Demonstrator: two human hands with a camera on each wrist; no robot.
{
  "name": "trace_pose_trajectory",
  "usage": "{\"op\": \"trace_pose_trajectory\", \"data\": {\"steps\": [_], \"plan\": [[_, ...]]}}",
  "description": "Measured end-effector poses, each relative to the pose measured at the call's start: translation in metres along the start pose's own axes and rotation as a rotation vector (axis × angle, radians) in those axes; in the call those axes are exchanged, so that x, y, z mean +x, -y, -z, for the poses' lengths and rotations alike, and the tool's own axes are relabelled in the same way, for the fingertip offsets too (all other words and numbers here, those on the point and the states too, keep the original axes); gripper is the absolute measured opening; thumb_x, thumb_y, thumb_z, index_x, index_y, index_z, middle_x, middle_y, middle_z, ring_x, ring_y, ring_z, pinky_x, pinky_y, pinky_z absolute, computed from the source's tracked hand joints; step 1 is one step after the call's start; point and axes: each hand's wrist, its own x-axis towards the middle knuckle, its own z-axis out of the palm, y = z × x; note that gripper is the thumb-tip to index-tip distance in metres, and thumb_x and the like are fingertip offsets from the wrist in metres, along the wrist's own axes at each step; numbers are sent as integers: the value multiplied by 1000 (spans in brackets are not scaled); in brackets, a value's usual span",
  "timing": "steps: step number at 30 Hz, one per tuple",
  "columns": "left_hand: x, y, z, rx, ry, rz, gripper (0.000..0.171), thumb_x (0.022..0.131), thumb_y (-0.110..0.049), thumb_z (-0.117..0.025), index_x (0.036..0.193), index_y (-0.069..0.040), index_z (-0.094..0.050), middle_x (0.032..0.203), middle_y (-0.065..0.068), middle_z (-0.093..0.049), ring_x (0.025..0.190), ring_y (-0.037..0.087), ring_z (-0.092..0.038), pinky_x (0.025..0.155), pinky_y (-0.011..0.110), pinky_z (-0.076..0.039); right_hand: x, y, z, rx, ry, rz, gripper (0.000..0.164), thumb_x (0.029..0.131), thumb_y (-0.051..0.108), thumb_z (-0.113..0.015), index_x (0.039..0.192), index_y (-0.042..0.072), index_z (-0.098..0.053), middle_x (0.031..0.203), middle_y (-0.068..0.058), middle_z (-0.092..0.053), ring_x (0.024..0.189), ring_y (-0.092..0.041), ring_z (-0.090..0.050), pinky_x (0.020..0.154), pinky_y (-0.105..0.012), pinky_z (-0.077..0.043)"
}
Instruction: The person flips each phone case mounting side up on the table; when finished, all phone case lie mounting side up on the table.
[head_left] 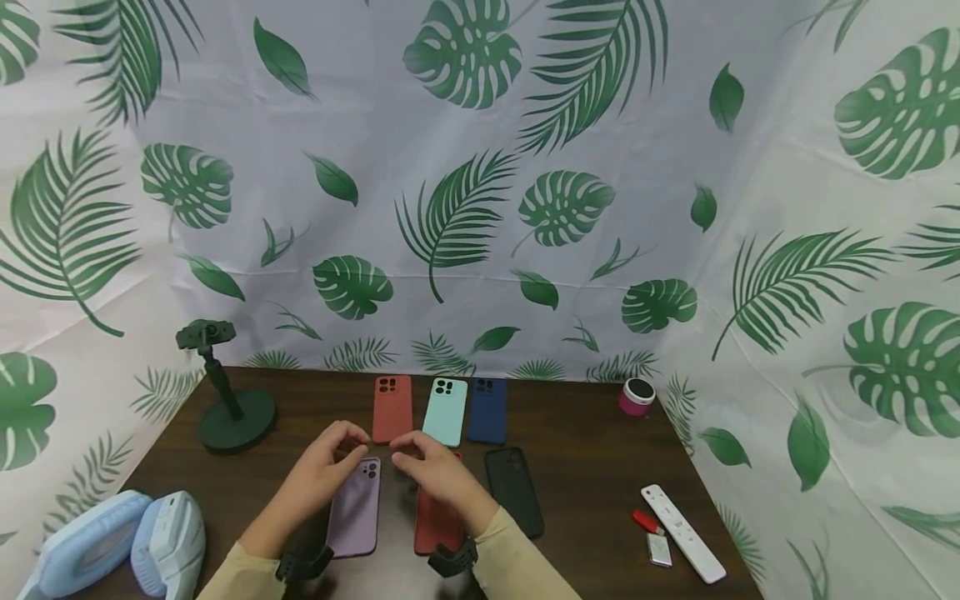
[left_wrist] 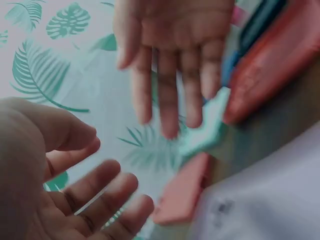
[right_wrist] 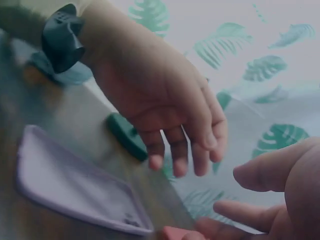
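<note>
Left hand (head_left: 330, 467) and right hand (head_left: 437, 473) both empty, fingers loose. Purple case (head_left: 356, 512) lies on desk (head_left: 592, 475) by left hand, long axis front-to-back; front red case (head_left: 437, 525) likewise by right.

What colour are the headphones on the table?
The headphones are pale blue; the head view shows them best.

A pale glare whitens the near tabletop (head_left: 392, 575), while both wrist views look softly blurred.
</note>
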Motion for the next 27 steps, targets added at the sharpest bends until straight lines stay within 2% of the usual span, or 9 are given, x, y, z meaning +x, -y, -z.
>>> {"op": "trace_pose_trajectory", "data": {"steps": [6, 11, 16, 19, 22, 27], "plan": [[34, -11, -1, 45, -3, -3, 16, 102, -29, -61, 112, -16, -62, 113, 3, -60, 103, 20, -61, 88, 37, -51, 23, -6, 13, 163, -6, -59, 43, 102, 42, -59, 137, 17, -58, 131, -2, -62, 123, -35, -61, 104, -52, -47], [53, -10, -2, 79, 11, 61, 19, 102, -29, -60, 115, -15, -63, 117, 8, -60, 108, 26, -61, 91, 46, -50, 34, -10, 19, 293, -52, -69, 50, 102, 41, -58, 144, 14, -52, 141, -11, -57, 130, -38, -56, 110, -56, -41], [56, -2, -11, 97, 11, 136, 30, 102, -27, -60, 126, -9, -61, 126, 15, -58, 117, 32, -59, 98, 53, -49, 36, -18, 15, 426, -5, -31, 63, 103, 37, -57, 155, 7, -37, 157, -18, -42, 143, -35, -45, 118, -52, -35], [53, 4, -17, 103, 34, 149, 38, 102, -26, -60, 134, -5, -58, 132, 21, -55, 119, 35, -58, 98, 54, -48, 36, -21, 12, 479, 25, -16, 70, 103, 39, -57, 158, 4, -29, 162, -19, -34, 149, -33, -37, 122, -51, -30], [51, 9, -22, 111, 51, 161, 41, 102, -26, -60, 137, -5, -56, 136, 23, -52, 120, 37, -57, 97, 56, -48, 37, -23, 9, 467, 17, -12, 74, 103, 42, -55, 159, 3, -26, 163, -20, -32, 150, -33, -35, 122, -51, -28], [52, 13, -22, 123, 48, 182, 43, 102, -29, -60, 139, -7, -56, 139, 23, -49, 125, 39, -54, 98, 59, -47, 40, -26, 8, 423, 2, -53, 78, 102, 50, -55, 160, 6, -25, 162, -17, -34, 150, -36, -36, 123, -54, -26]]}}
